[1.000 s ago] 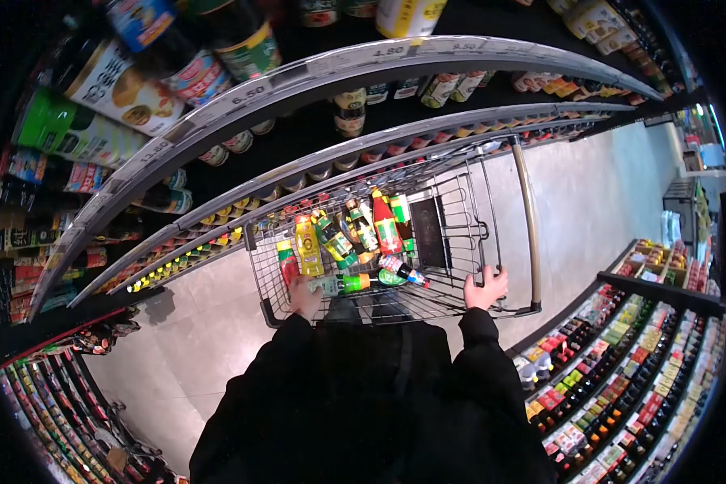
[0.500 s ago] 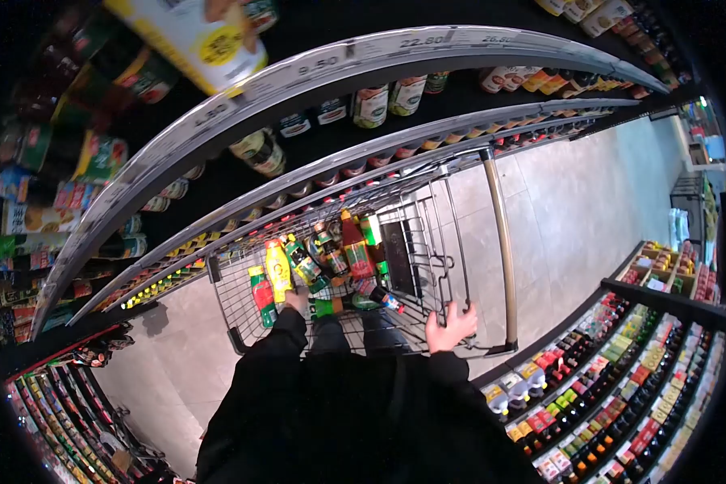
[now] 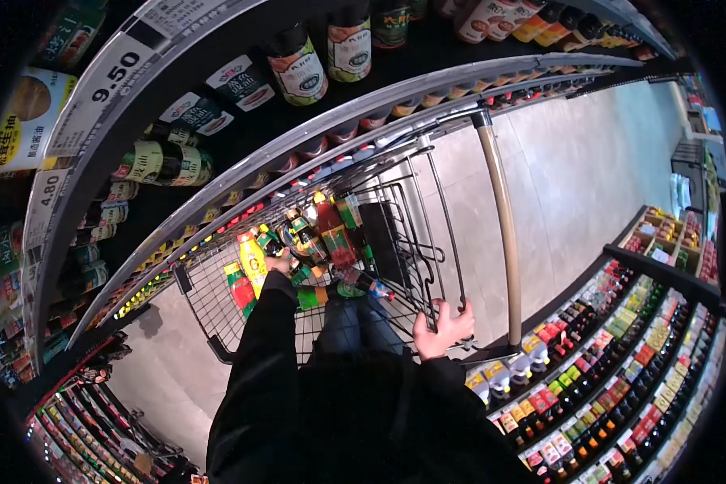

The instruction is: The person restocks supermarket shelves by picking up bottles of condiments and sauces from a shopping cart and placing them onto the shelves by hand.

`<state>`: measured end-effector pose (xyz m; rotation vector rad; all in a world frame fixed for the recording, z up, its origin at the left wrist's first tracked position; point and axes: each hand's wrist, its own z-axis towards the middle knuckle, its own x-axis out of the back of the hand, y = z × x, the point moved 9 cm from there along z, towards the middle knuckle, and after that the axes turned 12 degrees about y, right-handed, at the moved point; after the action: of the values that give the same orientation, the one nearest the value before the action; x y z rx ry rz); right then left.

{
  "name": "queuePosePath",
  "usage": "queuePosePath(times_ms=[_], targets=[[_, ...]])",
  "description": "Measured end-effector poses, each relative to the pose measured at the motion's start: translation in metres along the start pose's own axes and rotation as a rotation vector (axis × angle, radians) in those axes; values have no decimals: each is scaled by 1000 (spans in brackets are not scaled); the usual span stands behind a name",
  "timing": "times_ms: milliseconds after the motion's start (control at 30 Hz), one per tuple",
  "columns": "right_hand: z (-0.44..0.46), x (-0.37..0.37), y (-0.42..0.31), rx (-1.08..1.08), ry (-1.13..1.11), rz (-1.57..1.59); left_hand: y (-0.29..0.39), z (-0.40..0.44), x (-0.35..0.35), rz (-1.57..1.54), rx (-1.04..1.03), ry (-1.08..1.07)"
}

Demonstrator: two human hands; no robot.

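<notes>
Grey floor tiles (image 3: 573, 177) stretch between supermarket shelves, and from where I stand one black wire shopping cart (image 3: 221, 350) sits close along the far shelf (image 3: 258, 133), its single brown tube handle (image 3: 500, 202) at the right end. I count at least eight items in the basket: one red-and-green bottle (image 3: 239, 286) at the left, one bright yellow bottle (image 3: 252, 262) just beside it, two dark bottles with labels (image 3: 305, 238), one large red bottle (image 3: 335, 230), one green-and-yellow pack (image 3: 348, 211), one green-capped item lying flat (image 3: 308, 297) and one small dark bottle with a red cap (image 3: 371, 284). Some overlap, so more may be hidden.

Two bare hands are at the cart. The left hand (image 3: 279, 264) is over the left part of the basket, right by the yellow bottle, and covers part of one dark bottle; its fingertips are hidden, so I cannot tell whether it grips anything. The right hand (image 3: 445, 329) is at the cart's near right wires, thumb and fingers spread wide.

Above, the far shelf carries two white-labelled bottles (image 3: 298, 73), two dark green packs (image 3: 242, 85) and price tags (image 3: 109, 81) reading 9.50 and 4.80. A black sleeve (image 3: 266, 323) blocks some near-side wires.
</notes>
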<state>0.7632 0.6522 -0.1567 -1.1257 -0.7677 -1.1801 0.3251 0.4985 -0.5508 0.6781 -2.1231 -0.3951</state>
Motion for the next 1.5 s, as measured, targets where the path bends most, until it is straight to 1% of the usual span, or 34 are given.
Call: queuePosePath(times_ms=[33,67,133,167,200,233,267,333,400,467,533,600,667,700,733,800,833,867,933,1000,1067,1133,1200,1233,1267,1333,1367,1400,1467,1500], targets=[[0,0,2,-2,7,6,-34,39,-14,-59,-29,-19],[0,-1,3,-7,12,5,-38,36,-15,-59,-34,-22],[1,-1,4,-18,4,14,-43,27,-23,-223,-32,-137],[1,0,2,-20,14,11,-37,25,-10,-140,-225,-1],[1,0,2,-20,25,14,-19,-3,13,-149,-233,-4],[1,1,1,-9,44,13,0,-44,29,-183,-147,-88],[2,4,-1,4,63,14,36,-89,33,-218,-61,-173],[4,7,-3,-19,52,30,25,-88,30,-331,-255,-314],[3,4,-1,-17,62,24,55,-132,56,-491,-304,-460],[4,5,-2,18,112,23,62,-164,88,-464,-197,-469],[5,3,1,6,105,4,49,-166,101,-284,-250,-522],[7,1,2,33,137,-4,63,-195,127,-405,-174,-539],[10,1,3,27,140,-13,64,-208,136,-338,-178,-560],[13,2,1,40,159,-21,61,-211,140,-232,-165,-510],[16,3,2,37,170,-10,61,-210,138,-246,-173,-502],[23,0,8,36,165,4,78,-222,135,-346,-275,-576],[21,-2,7,42,174,13,79,-221,138,-383,-231,-590],[26,-4,12,52,191,12,86,-226,135,-391,-239,-584],[37,-4,20,69,216,21,112,-248,140,-439,-186,-583],[51,-2,34,89,244,15,119,-246,124,-439,-207,-543],[54,-4,36,103,243,26,147,-247,124,-376,-542,-543],[71,0,52,101,251,53,175,-275,127,-377,-534,-502],[82,-2,61,83,211,37,198,-296,131,-616,-437,-513],[87,-2,67,75,203,43,211,-308,134,-557,-462,-480],[93,-3,73,64,196,49,223,-316,134,-578,-491,-492],[98,-3,73,63,181,53,252,-329,155,-667,-508,-431],[102,-2,78,83,197,50,276,-350,166,-731,-485,-454],[105,-1,81,101,213,46,299,-363,178,-716,-563,-438],[112,-1,87,88,191,69,354,-398,214,-740,-800,-381],[115,0,90,88,196,71,384,-418,236,-752,-955,-319]])
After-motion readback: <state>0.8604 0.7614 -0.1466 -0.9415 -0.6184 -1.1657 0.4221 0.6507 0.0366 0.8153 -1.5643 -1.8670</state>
